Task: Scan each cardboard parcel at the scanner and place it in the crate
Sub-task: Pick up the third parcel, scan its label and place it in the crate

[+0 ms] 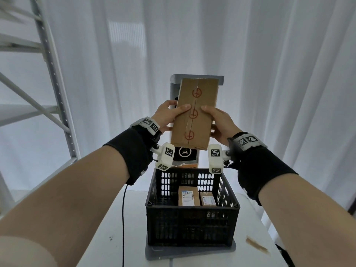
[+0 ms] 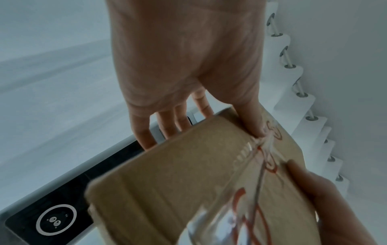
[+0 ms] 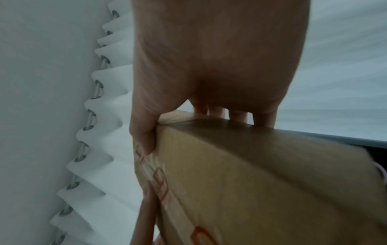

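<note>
Both hands (image 1: 169, 117) gripping parcel (image 1: 194, 114), seemingly before scanner (image 1: 174, 89).

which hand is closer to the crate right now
Neither clearly. Left hand and right hand both grip the raised parcel from opposite sides at about equal height, well above the crate, in front of the scanner.

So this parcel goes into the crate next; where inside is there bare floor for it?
The left part of the crate, between its left wall and the taller labelled parcel, is bare. The right part is crowded: that parcel and a smaller one lie side by side against the right wall.
</note>
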Demonstrator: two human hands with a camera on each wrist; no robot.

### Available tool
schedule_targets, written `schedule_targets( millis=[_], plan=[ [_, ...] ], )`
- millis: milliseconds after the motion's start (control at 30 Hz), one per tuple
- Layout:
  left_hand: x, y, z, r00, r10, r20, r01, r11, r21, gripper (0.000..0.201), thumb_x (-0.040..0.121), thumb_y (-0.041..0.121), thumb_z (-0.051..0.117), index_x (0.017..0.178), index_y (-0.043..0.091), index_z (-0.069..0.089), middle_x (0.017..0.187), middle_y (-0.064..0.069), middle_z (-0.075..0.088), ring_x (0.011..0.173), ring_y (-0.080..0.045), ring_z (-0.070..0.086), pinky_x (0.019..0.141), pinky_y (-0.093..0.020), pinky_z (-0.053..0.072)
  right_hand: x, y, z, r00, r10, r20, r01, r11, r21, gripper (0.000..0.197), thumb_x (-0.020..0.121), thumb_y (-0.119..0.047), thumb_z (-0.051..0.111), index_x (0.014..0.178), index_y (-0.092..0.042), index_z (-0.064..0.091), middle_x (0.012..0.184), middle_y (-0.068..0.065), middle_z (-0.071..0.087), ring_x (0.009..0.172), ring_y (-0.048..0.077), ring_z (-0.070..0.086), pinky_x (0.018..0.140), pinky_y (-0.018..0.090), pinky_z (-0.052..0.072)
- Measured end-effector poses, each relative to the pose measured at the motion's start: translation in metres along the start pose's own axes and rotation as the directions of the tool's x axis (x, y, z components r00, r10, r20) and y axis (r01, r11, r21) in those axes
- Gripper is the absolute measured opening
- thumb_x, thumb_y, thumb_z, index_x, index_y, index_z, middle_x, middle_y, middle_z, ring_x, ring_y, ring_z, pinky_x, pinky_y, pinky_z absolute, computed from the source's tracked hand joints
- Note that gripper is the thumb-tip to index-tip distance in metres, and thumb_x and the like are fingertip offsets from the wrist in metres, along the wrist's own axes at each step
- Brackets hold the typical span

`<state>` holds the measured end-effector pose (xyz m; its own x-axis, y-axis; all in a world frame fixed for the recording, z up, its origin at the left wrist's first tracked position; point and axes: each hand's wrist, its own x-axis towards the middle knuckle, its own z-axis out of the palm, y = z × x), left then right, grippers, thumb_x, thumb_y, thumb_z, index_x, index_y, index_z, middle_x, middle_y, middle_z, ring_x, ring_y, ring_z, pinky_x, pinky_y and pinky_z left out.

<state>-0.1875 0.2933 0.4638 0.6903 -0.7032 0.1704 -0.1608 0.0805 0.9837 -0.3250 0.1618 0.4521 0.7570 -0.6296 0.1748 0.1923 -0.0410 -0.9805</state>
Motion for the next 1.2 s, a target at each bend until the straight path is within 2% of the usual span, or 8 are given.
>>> schedule_targets(
  millis=[233, 400, 500, 700, 800, 967, 1133, 1200],
  plan=[
    [0.001, -0.003, -0.010, 0.995, -0.010, 0.098, 0.002, 0.997, 0.076, 0.060, 0.077, 0.039, 0.084, 0.131, 0.023, 0.064, 0.111, -0.001, 0.077, 0.102, -0.022, 0.073, 0.086, -0.046, 0.060, -0.002, 0.007, -0.003, 0.999, -0.026, -0.032, 0.023, 0.994, -0.105, 0.043, 0.080, -0.042, 0.076, 0.115, -0.020, 0.065, 0.107, 0.001, 0.076, 0.102, 0.023, 0.072, 0.075, 0.039, 0.060],
    [0.001, -0.006, -0.008, 0.992, -0.035, 0.124, 0.027, 0.998, 0.060, 0.043, 0.078, 0.032, 0.083, 0.117, 0.016, 0.071, 0.110, -0.001, 0.076, 0.106, -0.024, 0.071, 0.080, -0.048, 0.062, 0.003, 0.009, -0.006, 0.992, -0.048, -0.118, 0.032, 0.990, -0.136, 0.057, 0.075, -0.044, 0.080, 0.122, -0.017, 0.062, 0.111, 0.001, 0.074, 0.100, 0.020, 0.071, 0.085, 0.046, 0.060],
    [0.001, -0.007, -0.007, 0.993, -0.050, 0.110, 0.044, 0.998, 0.055, 0.043, 0.080, 0.026, 0.083, 0.117, 0.014, 0.065, 0.115, -0.004, 0.073, 0.109, -0.027, 0.069, 0.084, -0.053, 0.060, 0.008, 0.010, -0.003, 0.982, -0.078, -0.171, 0.050, 0.986, -0.162, 0.056, 0.078, -0.039, 0.078, 0.127, -0.017, 0.060, 0.111, 0.000, 0.072, 0.097, 0.017, 0.069, 0.077, 0.038, 0.058],
    [0.006, -0.014, -0.006, 0.995, -0.069, 0.072, 0.066, 0.997, 0.044, 0.094, 0.059, 0.035, 0.090, 0.139, 0.016, 0.043, 0.124, -0.006, 0.067, 0.112, -0.029, 0.066, 0.092, -0.059, 0.053, 0.015, 0.010, 0.004, 0.960, -0.163, -0.228, 0.094, 0.953, -0.287, 0.058, 0.083, -0.026, 0.075, 0.134, -0.019, 0.048, 0.115, 0.002, 0.065, 0.101, 0.021, 0.063, 0.084, 0.038, 0.052],
    [0.006, -0.014, -0.006, 0.997, -0.045, 0.064, 0.044, 0.999, 0.024, 0.092, 0.060, 0.036, 0.089, 0.136, 0.019, 0.042, 0.122, -0.006, 0.066, 0.113, -0.029, 0.066, 0.095, -0.060, 0.052, 0.017, 0.011, 0.007, 0.945, -0.186, -0.270, 0.099, 0.947, -0.306, 0.051, 0.082, -0.022, 0.075, 0.125, -0.021, 0.046, 0.115, 0.003, 0.064, 0.103, 0.022, 0.064, 0.090, 0.041, 0.055],
    [0.006, -0.013, -0.010, 0.996, -0.044, 0.082, 0.046, 0.998, -0.033, 0.072, 0.078, 0.027, 0.084, 0.137, 0.018, 0.043, 0.119, -0.008, 0.069, 0.110, -0.030, 0.068, 0.094, -0.060, 0.052, 0.020, 0.012, 0.014, 0.934, -0.214, -0.287, 0.115, 0.938, -0.326, 0.014, 0.083, -0.014, 0.069, 0.092, -0.023, 0.064, 0.111, 0.006, 0.071, 0.101, 0.024, 0.068, 0.095, 0.046, 0.056],
    [0.004, -0.009, -0.010, 0.997, -0.040, 0.072, 0.046, 0.996, -0.080, 0.056, 0.088, 0.027, 0.076, 0.134, 0.017, 0.046, 0.116, -0.008, 0.068, 0.103, -0.029, 0.069, 0.089, -0.059, 0.055, 0.017, 0.011, 0.015, 0.926, -0.229, -0.298, 0.124, 0.935, -0.334, 0.024, 0.084, -0.009, 0.066, 0.106, -0.013, 0.071, 0.099, 0.005, 0.067, 0.083, 0.016, 0.064, 0.067, 0.024, 0.049],
    [0.004, -0.009, -0.009, 0.997, -0.041, 0.071, 0.048, 0.995, -0.090, 0.050, 0.090, 0.028, 0.073, 0.132, 0.017, 0.049, 0.111, -0.006, 0.069, 0.094, -0.027, 0.070, 0.082, -0.054, 0.058, 0.015, 0.009, 0.014, 0.931, -0.213, -0.296, 0.116, 0.943, -0.313, 0.022, 0.087, -0.008, 0.065, 0.108, -0.012, 0.071, 0.085, -0.001, 0.063, 0.069, 0.011, 0.061, 0.062, 0.024, 0.050]
  ],
)
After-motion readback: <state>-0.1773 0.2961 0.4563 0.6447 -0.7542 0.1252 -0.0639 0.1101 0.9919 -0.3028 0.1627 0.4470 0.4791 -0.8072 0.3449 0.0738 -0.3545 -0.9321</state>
